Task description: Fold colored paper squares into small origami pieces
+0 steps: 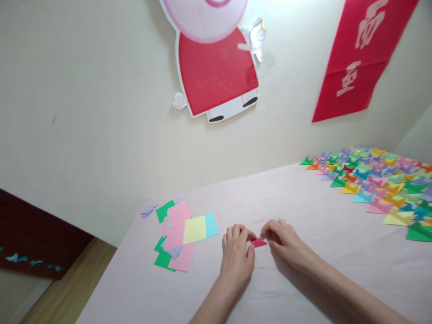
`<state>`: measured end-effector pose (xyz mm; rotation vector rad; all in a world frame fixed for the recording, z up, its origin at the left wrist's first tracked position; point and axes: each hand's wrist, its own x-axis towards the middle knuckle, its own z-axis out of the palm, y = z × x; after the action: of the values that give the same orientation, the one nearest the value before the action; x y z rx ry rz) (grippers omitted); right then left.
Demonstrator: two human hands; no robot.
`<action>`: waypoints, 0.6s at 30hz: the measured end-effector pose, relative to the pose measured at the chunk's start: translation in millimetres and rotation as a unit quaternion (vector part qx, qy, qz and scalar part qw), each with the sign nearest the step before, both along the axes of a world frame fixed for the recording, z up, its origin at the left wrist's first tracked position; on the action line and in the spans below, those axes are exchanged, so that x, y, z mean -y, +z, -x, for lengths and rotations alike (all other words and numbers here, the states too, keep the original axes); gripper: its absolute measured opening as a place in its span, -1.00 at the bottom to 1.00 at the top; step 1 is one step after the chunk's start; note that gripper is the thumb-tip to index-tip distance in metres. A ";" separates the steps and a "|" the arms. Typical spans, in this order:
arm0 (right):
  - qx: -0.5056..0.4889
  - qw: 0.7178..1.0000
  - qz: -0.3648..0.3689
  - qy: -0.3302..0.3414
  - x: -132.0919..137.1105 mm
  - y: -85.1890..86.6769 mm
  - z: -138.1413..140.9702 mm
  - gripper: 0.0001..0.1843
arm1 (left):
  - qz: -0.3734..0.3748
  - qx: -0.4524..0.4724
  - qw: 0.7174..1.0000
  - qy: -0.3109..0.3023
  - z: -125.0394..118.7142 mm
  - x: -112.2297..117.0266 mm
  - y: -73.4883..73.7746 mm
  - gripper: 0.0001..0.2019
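A small folded piece of red paper lies on the pale table between my two hands. My left hand pinches its left edge with curled fingers. My right hand pinches its right edge, fingers bent over it. Just left of my left hand lies a loose pile of coloured paper squares, pink, green, yellow and light blue.
Several folded paper shapes in many colours cover the table's far right corner. A cartoon figure in a red dress and a red banner hang on the wall behind. The table's left edge drops to a wooden floor.
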<state>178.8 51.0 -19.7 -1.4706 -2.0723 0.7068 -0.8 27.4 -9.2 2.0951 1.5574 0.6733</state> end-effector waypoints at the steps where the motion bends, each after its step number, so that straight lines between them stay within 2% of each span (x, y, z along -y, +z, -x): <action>1: -0.012 1.000 -0.004 0.007 2.0 1.4 -0.8 -0.70 | -0.008 0.012 1.000 -0.002 1.3 1.4 -1.0 -0.69; 6: -0.003 0.997 -0.048 0.061 8.2 6.7 4.5 -0.77 | -0.034 0.041 0.999 0.000 4.1 1.8 -6.5 -0.78; 11: 0.026 0.996 -0.072 0.040 -2.3 1.4 12.6 -0.87 | -0.030 0.125 0.991 0.027 7.1 -2.8 -7.1 -0.88; 15: -0.040 0.999 -0.023 0.029 -8.2 0.8 15.3 -0.83 | -0.006 0.223 0.974 0.042 11.2 -5.3 -3.6 -0.89; 18: -0.107 0.993 -0.016 0.053 -6.8 3.1 19.1 -0.75 | 0.004 0.245 0.968 0.052 12.6 -7.1 -1.7 -0.91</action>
<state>159.7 57.8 -16.5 -1.2174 -1.9968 0.8297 -13.4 34.5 -10.9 1.6744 1.3814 1.1209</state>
